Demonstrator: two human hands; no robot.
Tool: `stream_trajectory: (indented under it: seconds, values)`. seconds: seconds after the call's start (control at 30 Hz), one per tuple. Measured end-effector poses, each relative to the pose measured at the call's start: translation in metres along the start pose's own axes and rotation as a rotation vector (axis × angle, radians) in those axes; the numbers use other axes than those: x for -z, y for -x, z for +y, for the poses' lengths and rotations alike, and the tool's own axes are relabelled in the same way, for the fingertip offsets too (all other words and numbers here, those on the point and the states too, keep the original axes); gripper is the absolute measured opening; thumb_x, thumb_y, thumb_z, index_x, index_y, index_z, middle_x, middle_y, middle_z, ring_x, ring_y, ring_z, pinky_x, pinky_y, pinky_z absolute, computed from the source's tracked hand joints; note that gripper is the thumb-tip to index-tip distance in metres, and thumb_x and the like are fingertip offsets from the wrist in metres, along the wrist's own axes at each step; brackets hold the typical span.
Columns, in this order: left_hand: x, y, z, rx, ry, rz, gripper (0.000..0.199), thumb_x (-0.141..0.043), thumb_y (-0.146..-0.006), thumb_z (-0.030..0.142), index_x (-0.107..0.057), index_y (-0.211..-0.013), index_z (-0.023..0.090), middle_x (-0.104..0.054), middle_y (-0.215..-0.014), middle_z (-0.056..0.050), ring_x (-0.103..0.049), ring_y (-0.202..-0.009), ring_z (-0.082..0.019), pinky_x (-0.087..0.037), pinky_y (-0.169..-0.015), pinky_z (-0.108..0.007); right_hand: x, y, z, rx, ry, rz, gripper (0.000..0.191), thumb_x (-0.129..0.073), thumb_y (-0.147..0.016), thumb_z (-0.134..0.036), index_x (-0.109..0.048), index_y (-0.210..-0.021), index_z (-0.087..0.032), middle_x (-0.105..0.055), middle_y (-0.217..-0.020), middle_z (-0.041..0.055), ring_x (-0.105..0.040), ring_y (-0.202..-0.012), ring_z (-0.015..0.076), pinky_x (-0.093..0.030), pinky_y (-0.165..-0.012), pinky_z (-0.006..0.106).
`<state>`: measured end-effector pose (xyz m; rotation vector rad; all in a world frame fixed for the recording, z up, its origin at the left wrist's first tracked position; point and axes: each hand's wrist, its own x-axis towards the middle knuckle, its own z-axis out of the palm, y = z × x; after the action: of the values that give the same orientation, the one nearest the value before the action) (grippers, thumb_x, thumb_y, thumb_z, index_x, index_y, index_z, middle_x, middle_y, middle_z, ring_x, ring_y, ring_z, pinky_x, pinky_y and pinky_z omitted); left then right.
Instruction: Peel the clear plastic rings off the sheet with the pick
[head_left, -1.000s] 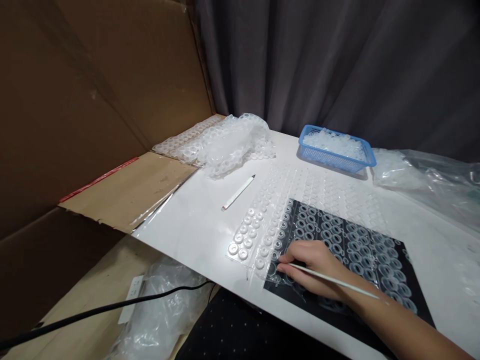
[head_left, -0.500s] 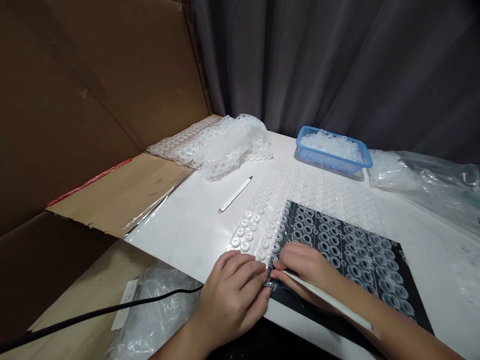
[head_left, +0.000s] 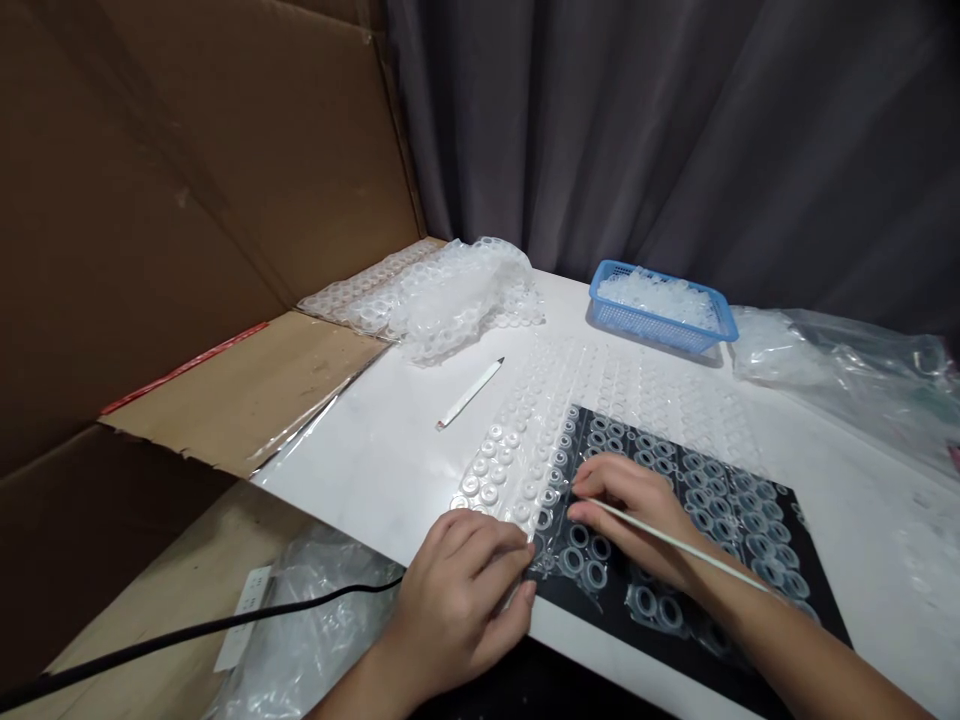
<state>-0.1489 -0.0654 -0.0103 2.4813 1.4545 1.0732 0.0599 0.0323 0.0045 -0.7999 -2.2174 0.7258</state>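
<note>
My left hand (head_left: 469,590) rests at the near edge of the table, its fingers curled over the near left corner of a clear plastic sheet (head_left: 506,458). The sheet carries rows of clear rings and round pieces. Under its right part lies a black board (head_left: 814,575), against which the clear rings (head_left: 585,560) stand out. My right hand (head_left: 634,510) is above the board, thumb and fingers closed on a long, thin whitish stick (head_left: 675,545) that runs back over the wrist. The fingertips hide the stick's front end.
A white pencil-like tool (head_left: 471,393) lies on the white table (head_left: 375,455). Behind it is crumpled clear ringed plastic (head_left: 465,295). A blue basket (head_left: 660,325) of clear pieces stands at the back, beside a plastic bag (head_left: 840,350). Cardboard (head_left: 247,390) and a black cable (head_left: 300,600) are left.
My right hand has moved up and away from my left hand, along the sheet, with the stick in it. Rings near the front edge are uncovered. My left hand has hardly moved.
</note>
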Motion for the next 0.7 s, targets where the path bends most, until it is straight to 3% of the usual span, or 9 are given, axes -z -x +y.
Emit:
stream_trajectory:
  seconds: [0.1,0.3,0.43,0.5,0.57,0.7]
  values:
    - [0.000,-0.003,0.003,0.038,-0.027,-0.021,0.026,-0.056,-0.080,0.022,-0.062,-0.105,0.019,-0.064,-0.102,-0.006,-0.057,-0.091,-0.021,-0.041,-0.084,-0.039,-0.007,0.003,-0.002,-0.003,-0.114,-0.075,0.010,-0.065,-0.082,-0.028,-0.061,-0.082,-0.019,-0.063,-0.083,0.0020,-0.061,-0.074,0.0119,-0.050,-0.067,0.021]
    - [-0.005,-0.012,0.006,0.061,-0.147,-0.045,0.039,-0.056,-0.083,0.038,-0.059,-0.116,0.019,-0.065,-0.114,-0.005,-0.056,-0.105,-0.025,-0.036,-0.092,-0.042,-0.015,0.005,-0.003,-0.092,-0.107,-0.071,0.008,-0.062,-0.084,-0.029,-0.060,-0.084,-0.021,-0.068,-0.085,0.0030,-0.065,-0.077,0.0152,-0.052,-0.070,0.025]
    - [-0.005,-0.010,0.006,0.059,-0.151,-0.068,0.038,-0.054,-0.084,0.038,-0.058,-0.117,0.020,-0.064,-0.117,-0.004,-0.057,-0.106,-0.023,-0.034,-0.093,-0.040,-0.014,0.009,-0.002,-0.291,-0.199,0.056,0.015,-0.053,-0.088,-0.036,-0.054,-0.091,-0.021,-0.063,-0.117,0.0109,-0.063,-0.055,0.0109,-0.051,-0.046,0.022]
    - [-0.004,-0.010,0.006,0.071,-0.150,-0.078,0.038,-0.054,-0.084,0.038,-0.058,-0.117,0.020,-0.064,-0.117,-0.003,-0.057,-0.105,-0.023,-0.034,-0.093,-0.040,-0.013,0.010,-0.001,-0.325,-0.228,0.116,0.019,-0.054,-0.088,-0.039,-0.053,-0.091,-0.020,-0.056,-0.128,0.0140,-0.062,-0.052,0.0097,-0.049,-0.043,0.022]
    - [-0.003,-0.011,0.007,0.092,-0.146,-0.102,0.039,-0.053,-0.084,0.040,-0.057,-0.117,0.020,-0.064,-0.117,-0.004,-0.057,-0.104,-0.023,-0.034,-0.092,-0.040,-0.011,0.009,-0.001,-0.269,-0.206,0.077,0.020,-0.057,-0.086,-0.040,-0.056,-0.091,-0.020,-0.061,-0.121,0.0119,-0.064,-0.063,0.0126,-0.051,-0.051,0.024]
    - [-0.002,-0.013,0.008,0.119,-0.140,-0.154,0.040,-0.053,-0.085,0.044,-0.057,-0.118,0.022,-0.063,-0.117,-0.003,-0.056,-0.102,-0.022,-0.035,-0.091,-0.040,-0.009,0.005,-0.004,-0.171,-0.128,-0.089,0.019,-0.064,-0.081,-0.039,-0.062,-0.087,-0.021,-0.067,-0.083,0.0026,-0.062,-0.070,0.0146,-0.048,-0.061,0.024]
